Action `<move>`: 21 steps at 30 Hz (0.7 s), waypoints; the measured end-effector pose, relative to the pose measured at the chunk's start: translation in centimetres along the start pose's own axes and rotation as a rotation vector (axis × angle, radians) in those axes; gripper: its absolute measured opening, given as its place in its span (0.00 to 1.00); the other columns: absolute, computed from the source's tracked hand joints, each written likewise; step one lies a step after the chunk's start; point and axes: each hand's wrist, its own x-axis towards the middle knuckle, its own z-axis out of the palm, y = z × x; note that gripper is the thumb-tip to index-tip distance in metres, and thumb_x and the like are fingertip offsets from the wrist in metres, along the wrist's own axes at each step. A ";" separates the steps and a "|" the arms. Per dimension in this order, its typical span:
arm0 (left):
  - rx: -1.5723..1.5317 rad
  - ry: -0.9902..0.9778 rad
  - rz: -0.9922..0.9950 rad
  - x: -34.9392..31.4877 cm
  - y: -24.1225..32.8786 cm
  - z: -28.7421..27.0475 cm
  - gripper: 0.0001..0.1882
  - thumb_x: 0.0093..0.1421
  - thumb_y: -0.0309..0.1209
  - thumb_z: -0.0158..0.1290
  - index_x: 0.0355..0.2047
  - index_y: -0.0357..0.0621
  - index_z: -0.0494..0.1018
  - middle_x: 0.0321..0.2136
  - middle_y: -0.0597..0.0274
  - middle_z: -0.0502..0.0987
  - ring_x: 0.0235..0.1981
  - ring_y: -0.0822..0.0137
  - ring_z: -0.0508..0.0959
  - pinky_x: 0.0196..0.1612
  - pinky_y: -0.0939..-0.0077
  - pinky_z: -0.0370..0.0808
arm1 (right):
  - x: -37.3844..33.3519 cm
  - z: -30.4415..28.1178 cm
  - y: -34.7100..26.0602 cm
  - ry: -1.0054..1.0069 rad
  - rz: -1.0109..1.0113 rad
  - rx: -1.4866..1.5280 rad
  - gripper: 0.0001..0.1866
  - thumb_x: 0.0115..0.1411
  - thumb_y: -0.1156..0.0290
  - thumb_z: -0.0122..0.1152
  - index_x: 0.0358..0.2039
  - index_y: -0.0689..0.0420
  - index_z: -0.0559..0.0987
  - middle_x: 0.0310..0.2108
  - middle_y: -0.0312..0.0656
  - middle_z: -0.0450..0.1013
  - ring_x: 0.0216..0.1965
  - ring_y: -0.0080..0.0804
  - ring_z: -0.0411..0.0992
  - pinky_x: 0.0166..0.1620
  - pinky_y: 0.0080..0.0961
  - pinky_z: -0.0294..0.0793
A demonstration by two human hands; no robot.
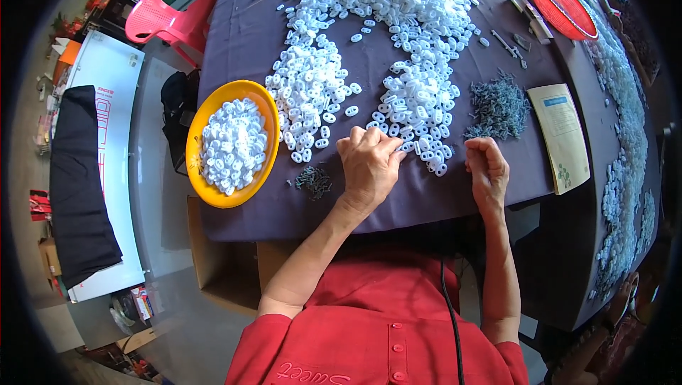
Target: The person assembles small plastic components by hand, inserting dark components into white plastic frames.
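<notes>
My left hand (369,166) is closed, thumb and fingers pinched together at the near edge of a heap of small white oval plastic pieces (420,94), each with two openings. Whatever sits in that pinch is hidden. To its right, my right hand (487,168) is curled shut just above the cloth, its fingertips hiding whatever they may hold. Just beyond it lies a pile of small dark grey screw-like pieces (499,106). A smaller pile of the same grey bits (312,182) rests left of my left hand.
A yellow oval basin (197,185) full of white pieces stands at the table's left edge. A cream booklet (561,140) lies on the right, with a red mesh basket (563,5) beyond. A pink chair (158,17) is far left. Another person's hand (625,296) shows lower right.
</notes>
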 end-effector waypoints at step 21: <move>-1.169 -0.027 -0.585 -5.2 0.6 -3.3 0.05 0.57 0.22 0.51 0.34 0.36 0.73 0.27 0.68 0.73 0.24 0.80 0.72 0.27 0.86 0.72 | -4.2 7.5 -5.6 -0.312 0.103 0.220 0.03 0.58 0.81 0.50 0.32 0.61 0.72 0.25 0.34 0.69 0.25 0.17 0.66 0.29 0.15 0.68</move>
